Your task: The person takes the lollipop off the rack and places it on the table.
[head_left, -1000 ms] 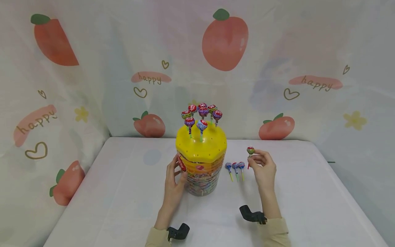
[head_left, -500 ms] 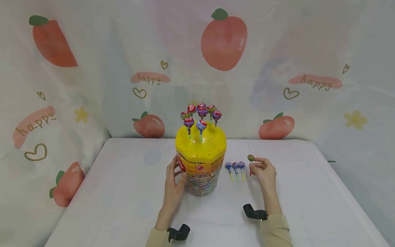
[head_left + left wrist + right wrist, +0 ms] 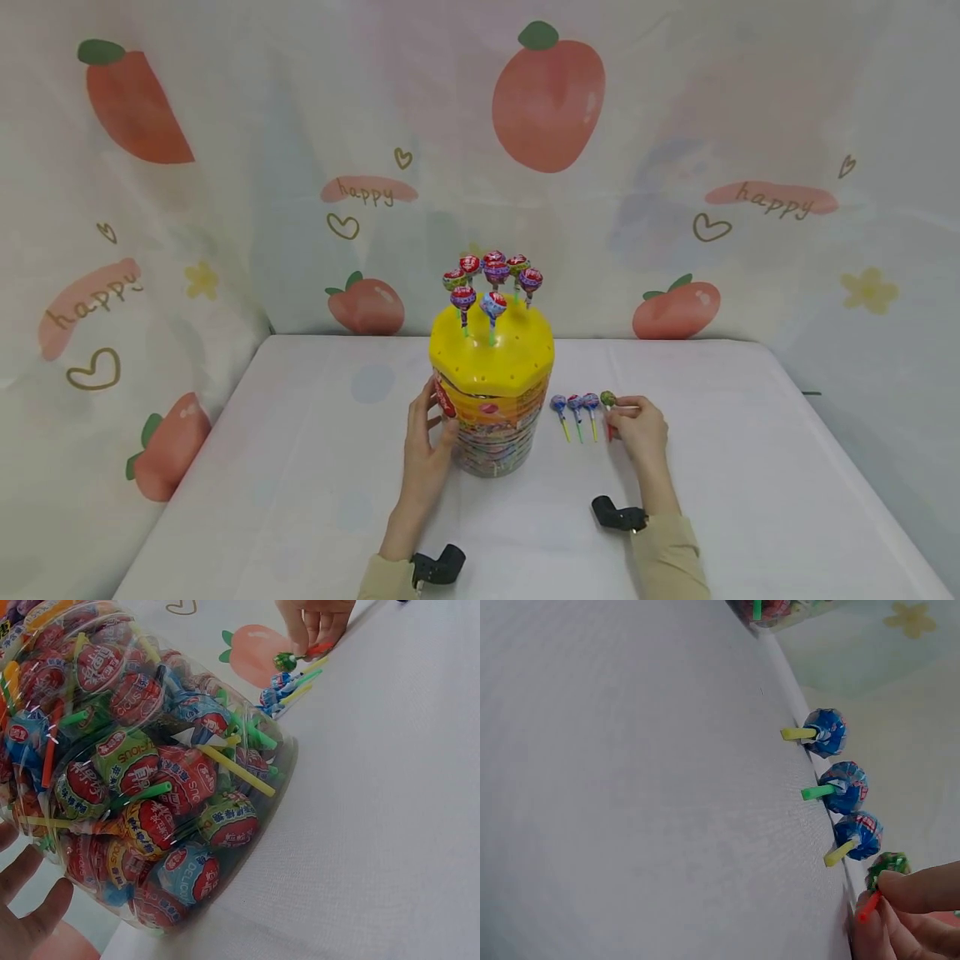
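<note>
A big clear jar full of wrapped lollipops stands upright on the table, under a yellow lid with small holes. Several lollipops stick up from the lid. My left hand rests against the jar's left side with extended fingers, the thumb toward the front. To the jar's right, my right hand pinches a green-wrapped lollipop by its red stick, low at the table. Beside it lie three blue-wrapped lollipops in a row, sticks toward me.
A white cloth covers the table. Behind it hangs a backdrop printed with peaches, hearts and "happy". Black wrist cameras are strapped to both forearms.
My right hand has lowered the green lollipop toward the table and brought it to the right end of the blue row. My left hand has stayed at the jar.
</note>
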A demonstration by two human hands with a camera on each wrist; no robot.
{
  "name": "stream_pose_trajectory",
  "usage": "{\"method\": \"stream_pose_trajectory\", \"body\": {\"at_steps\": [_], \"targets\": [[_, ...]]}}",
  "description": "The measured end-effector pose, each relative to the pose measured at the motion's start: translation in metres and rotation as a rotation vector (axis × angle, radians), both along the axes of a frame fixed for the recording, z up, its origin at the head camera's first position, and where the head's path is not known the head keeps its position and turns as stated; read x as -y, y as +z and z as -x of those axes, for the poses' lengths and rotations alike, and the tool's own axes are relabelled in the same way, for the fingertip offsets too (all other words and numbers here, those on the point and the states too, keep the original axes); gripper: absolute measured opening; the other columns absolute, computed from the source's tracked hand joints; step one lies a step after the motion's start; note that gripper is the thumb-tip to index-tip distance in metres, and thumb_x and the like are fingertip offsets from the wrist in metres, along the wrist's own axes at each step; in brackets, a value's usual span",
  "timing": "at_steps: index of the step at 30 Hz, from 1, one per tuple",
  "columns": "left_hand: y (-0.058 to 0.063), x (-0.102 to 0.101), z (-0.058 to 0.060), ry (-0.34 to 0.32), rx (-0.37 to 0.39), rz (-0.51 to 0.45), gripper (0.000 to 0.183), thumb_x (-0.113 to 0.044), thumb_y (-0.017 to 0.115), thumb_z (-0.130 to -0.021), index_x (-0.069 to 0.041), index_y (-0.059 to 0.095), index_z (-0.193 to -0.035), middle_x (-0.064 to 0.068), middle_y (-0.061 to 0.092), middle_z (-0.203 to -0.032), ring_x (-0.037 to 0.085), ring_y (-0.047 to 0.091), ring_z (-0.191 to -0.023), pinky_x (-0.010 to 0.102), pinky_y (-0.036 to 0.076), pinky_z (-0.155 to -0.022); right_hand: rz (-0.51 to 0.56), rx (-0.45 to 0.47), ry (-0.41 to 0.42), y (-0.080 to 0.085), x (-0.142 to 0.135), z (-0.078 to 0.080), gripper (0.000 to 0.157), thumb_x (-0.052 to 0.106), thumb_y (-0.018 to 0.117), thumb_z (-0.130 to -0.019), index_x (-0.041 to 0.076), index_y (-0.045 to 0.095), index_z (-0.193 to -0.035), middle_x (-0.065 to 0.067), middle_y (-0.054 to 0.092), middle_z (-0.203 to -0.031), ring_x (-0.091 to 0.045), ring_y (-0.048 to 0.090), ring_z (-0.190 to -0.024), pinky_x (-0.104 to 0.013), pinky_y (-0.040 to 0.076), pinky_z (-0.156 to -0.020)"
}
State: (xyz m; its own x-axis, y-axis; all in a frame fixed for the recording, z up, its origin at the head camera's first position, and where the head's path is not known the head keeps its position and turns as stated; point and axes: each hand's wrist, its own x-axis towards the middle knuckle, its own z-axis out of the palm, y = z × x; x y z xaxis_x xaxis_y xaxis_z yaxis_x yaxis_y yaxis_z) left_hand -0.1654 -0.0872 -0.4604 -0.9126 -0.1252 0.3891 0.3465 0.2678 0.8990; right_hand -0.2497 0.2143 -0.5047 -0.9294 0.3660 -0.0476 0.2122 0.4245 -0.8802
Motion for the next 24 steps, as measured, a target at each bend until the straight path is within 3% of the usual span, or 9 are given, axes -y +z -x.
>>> {"method": "stream_pose_trajectory", "body": {"at_steps": [3,6,10,17,24], "targets": [[0.000,0.000,0.000,-0.001,-0.002,-0.001,0.065,-0.011,0.057,-0.093,-0.008,0.027,-0.151,0.017,0.041,-0.144,0.035,0.043,-0.129,0.060,0.040,-0.104,-0.110,-0.004,-0.017,-0.001,-0.001,-0.001,0.030,0.006,0.068,-0.079,-0.002,0.063,-0.108,-0.021,0.073,-0.094,0.001,0.057,-0.056,-0.017,0.047,-0.057],[-0.001,0.000,0.001,-0.001,-0.003,-0.001,0.065,-0.011,0.057,-0.093,-0.009,0.027,-0.151,0.017,0.042,-0.144,0.034,0.042,-0.130,0.059,0.041,-0.104,-0.207,-0.009,-0.026,-0.002,-0.001,-0.002,0.029,0.010,0.070,-0.079,0.000,0.064,-0.106,-0.020,0.073,-0.094,-0.016,0.064,-0.064,-0.026,0.043,-0.064],[0.000,0.000,0.000,-0.001,0.006,0.000,0.065,-0.011,0.057,-0.093,-0.010,0.027,-0.151,0.017,0.042,-0.144,0.034,0.041,-0.132,0.059,0.041,-0.104,-0.248,-0.024,-0.031,-0.005,-0.001,-0.002,0.029,0.011,0.069,-0.079,0.000,0.064,-0.105,-0.019,0.074,-0.091,-0.035,0.067,-0.082,-0.036,0.044,-0.069],[0.001,-0.001,-0.001,0.007,0.019,0.001,0.064,-0.010,0.056,-0.093,-0.008,0.028,-0.151,0.017,0.041,-0.144,0.035,0.043,-0.129,0.059,0.041,-0.104,-0.270,0.013,-0.021,0.002,0.002,-0.008,0.028,0.012,0.068,-0.080,0.000,0.064,-0.105,-0.020,0.072,-0.091,-0.036,0.066,-0.082,-0.040,0.044,-0.068],[0.001,-0.001,-0.002,0.005,0.035,0.002,0.065,-0.012,0.056,-0.094,-0.010,0.027,-0.151,0.016,0.041,-0.144,0.035,0.043,-0.129,0.058,0.040,-0.105,-0.272,0.014,-0.048,0.007,0.004,-0.012,0.028,0.013,0.066,-0.079,0.000,0.063,-0.104,-0.018,0.072,-0.086,-0.031,0.064,-0.074,-0.034,0.040,-0.062]]}}
